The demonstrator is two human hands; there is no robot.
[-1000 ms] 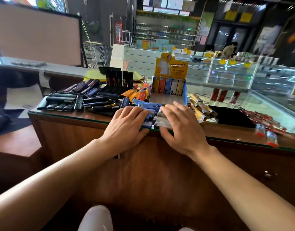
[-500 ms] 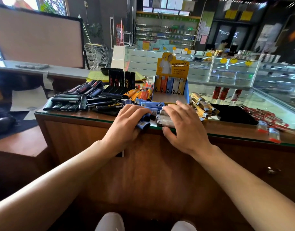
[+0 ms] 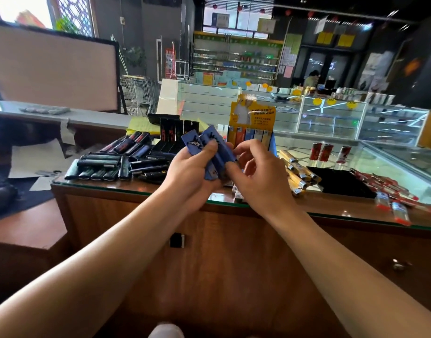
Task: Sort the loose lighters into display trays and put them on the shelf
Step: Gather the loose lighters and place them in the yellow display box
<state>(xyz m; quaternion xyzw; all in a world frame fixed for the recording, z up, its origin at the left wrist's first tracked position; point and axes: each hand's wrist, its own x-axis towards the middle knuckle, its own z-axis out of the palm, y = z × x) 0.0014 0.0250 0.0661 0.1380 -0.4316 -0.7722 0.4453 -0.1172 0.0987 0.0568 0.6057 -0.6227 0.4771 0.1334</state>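
Observation:
My left hand grips a bunch of blue lighters, raised above the glass counter top. My right hand touches the right side of the same bunch, its fingertips curled against the lighters. Behind my hands stands the yellow-backed display tray with a row of coloured lighters upright in it. A few pale lighters lie on the counter under my right hand.
Dark lighters lie piled at the left, black upright ones behind them. Yellow lighters and a black tray lie to the right, red lighters further right. Glass showcases stand beyond.
Both hands rested flat on the blue lighters at the counter edge; the left hand has now lifted the bunch off the counter and the right hand has come up to it.

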